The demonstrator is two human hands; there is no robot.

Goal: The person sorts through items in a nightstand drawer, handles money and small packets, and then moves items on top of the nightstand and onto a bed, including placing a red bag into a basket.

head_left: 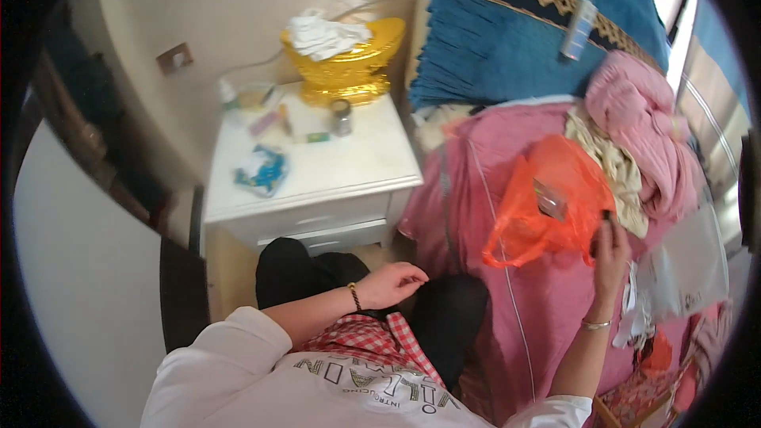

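My right hand reaches over the pink bed cover, its fingers closed around a small dark object whose kind I cannot make out. Beside it lies an orange-red plastic bag with a small flat packet on top of or inside it; which, I cannot tell. Just past the bag is crumpled cream cloth. My left hand hovers above my lap, fingers loosely curled together, and nothing shows in it.
A white nightstand holds a gold ingot-shaped holder with white tissue, a small jar, and a blue-and-white crumpled packet. On the bed are a rolled pink blanket, a power strip, a white cable and a translucent bag.
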